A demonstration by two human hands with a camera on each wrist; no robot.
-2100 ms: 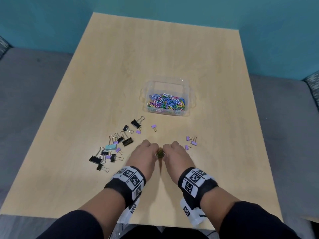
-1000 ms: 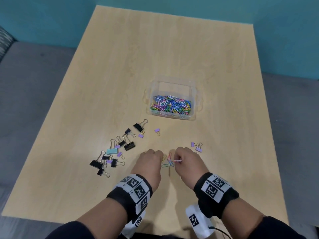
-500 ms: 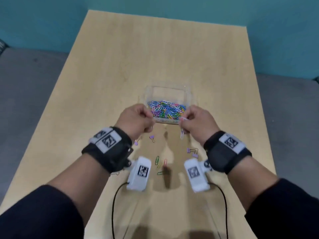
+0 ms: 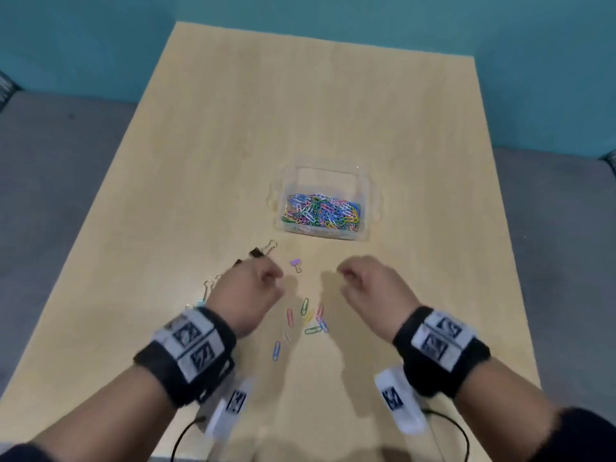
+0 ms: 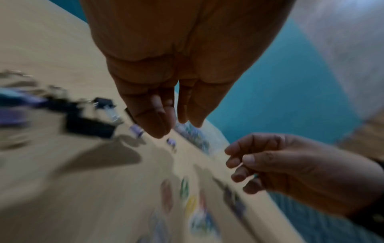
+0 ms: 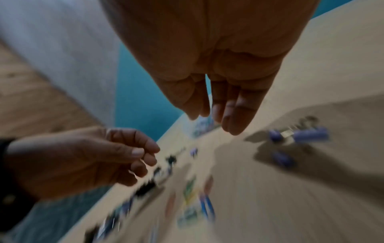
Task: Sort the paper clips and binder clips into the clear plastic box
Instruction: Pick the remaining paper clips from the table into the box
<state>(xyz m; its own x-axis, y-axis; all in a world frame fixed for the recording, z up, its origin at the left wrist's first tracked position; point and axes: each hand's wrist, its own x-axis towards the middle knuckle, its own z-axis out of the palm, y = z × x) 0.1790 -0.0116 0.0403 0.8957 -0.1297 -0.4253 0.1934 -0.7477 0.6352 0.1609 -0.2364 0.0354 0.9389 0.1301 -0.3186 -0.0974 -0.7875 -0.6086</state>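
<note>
Coloured paper clips (image 4: 308, 320) lie on the table between both hands' loosely curled, empty fingers (image 5: 158, 118).

We see a light wooden table (image 4: 233, 128). On it sits a clear plastic box (image 4: 366, 195) with a heap of colored paper clips inside. Nearer to us, loose paper clips (image 4: 305, 306) lie on the wood, with a small purple binder clip (image 4: 296, 262) and a black binder clip (image 4: 256, 253) beside them.

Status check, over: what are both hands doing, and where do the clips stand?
Left hand and right hand empty, loosely curled above table. Clear plastic box holds paper clips; loose paper clips between hands. Nothing blocking.
</note>
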